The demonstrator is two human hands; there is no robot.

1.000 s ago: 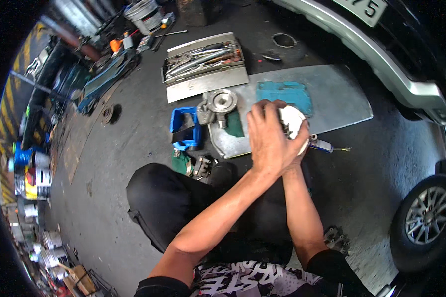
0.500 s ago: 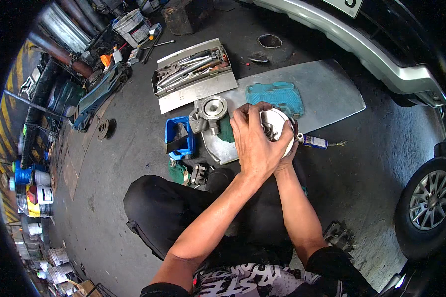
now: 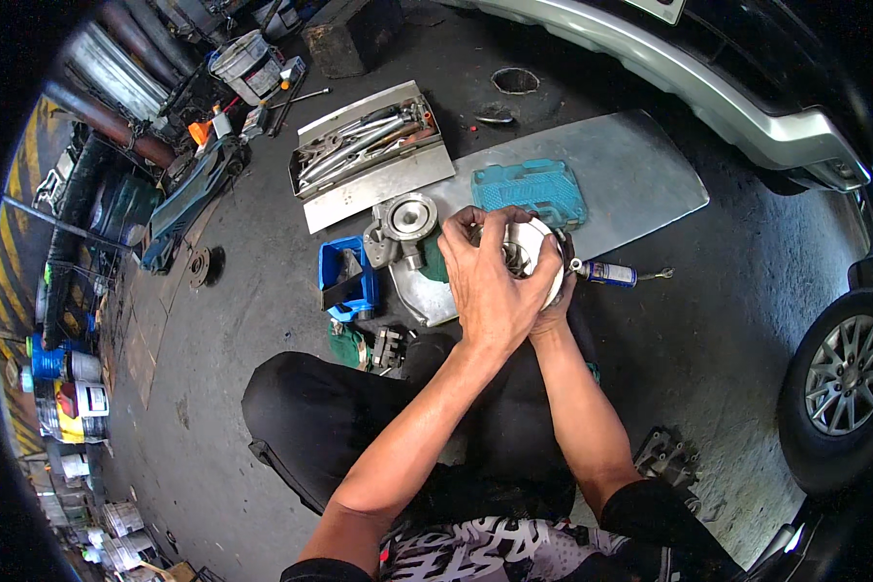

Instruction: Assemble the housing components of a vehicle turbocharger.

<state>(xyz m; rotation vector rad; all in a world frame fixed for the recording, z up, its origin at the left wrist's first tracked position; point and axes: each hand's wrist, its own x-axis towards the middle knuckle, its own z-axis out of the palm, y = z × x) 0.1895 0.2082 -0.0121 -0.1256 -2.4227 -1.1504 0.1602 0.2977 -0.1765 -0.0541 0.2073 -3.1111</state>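
Both my hands hold a round, pale metal housing (image 3: 533, 234) in front of me, its hollow face with inner vanes partly showing. My left hand (image 3: 492, 283) wraps over its near left side, fingers curled across the top and thumb pressed on the rim. From beneath and the right, my right hand (image 3: 559, 308) grips it, mostly hidden behind the left hand and the part. Just left of them, another metal housing (image 3: 410, 217) with a round opening rests by the edge of a metal sheet (image 3: 640, 170). Beyond my fingers lies a teal plastic case (image 3: 529, 187).
An open metal toolbox (image 3: 378, 189) full of tools sits at the far left of the sheet. A blue cut-open container (image 3: 330, 262) stands nearer. Right of my hands lies a spray can (image 3: 611, 274). A car wheel (image 3: 834, 388) and bumper (image 3: 708, 82) border the right side.
The view has shifted slightly, so the floor items sit a little further left or lower. Both hands keep hold of the metal housing, which has moved little.
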